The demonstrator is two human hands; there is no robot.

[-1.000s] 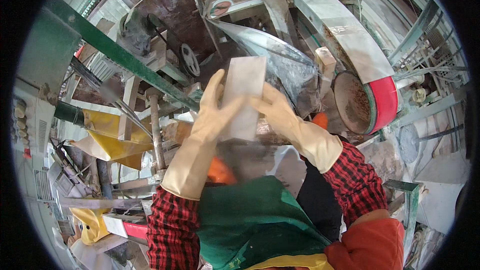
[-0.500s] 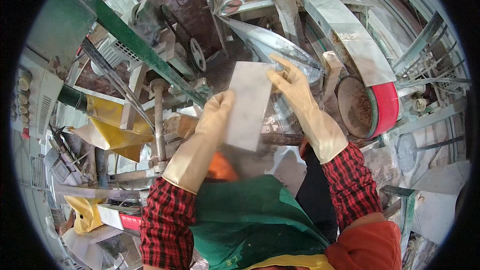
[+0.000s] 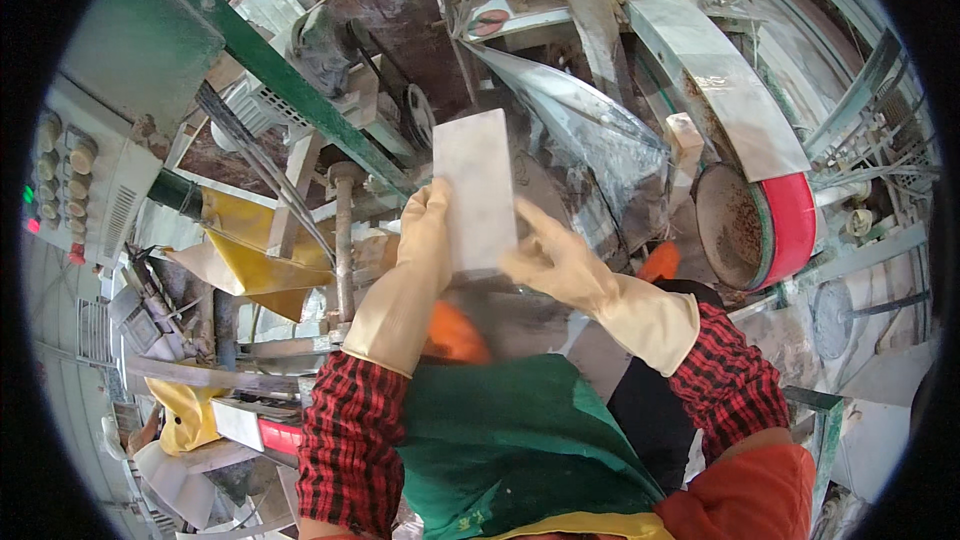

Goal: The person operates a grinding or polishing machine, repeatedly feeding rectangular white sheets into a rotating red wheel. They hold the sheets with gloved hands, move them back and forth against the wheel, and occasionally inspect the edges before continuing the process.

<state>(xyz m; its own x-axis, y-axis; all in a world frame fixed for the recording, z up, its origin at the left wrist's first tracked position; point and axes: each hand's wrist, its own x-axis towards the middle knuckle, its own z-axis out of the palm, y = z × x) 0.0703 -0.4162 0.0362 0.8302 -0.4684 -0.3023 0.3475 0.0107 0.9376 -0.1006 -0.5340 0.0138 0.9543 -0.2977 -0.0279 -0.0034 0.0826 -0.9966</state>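
A flat, pale rectangular tile (image 3: 476, 190) is held tilted up in front of me, its broad face toward me. My left hand (image 3: 427, 225), in a cream rubber glove, is closed on the tile's left edge. My right hand (image 3: 562, 265), gloved the same way, is beside the tile's lower right edge. Its fingers are apart, with the forefinger and thumb tips at or very near the edge; whether they touch it I cannot tell. Red-and-black checked sleeves cover both forearms, and a green apron (image 3: 520, 440) spans my front.
A belt machine with a red-rimmed wheel (image 3: 790, 230) stands at the right. A green metal beam (image 3: 300, 90) slants across the left, near a control box with knobs (image 3: 75, 180). Yellow sheeting (image 3: 265, 255) hangs below it. Stone offcuts and debris lie beyond the tile.
My right hand has moved from the tile's upper right corner down to its lower right edge. The tile has turned a little more upright and shifted slightly left, still in my left hand.
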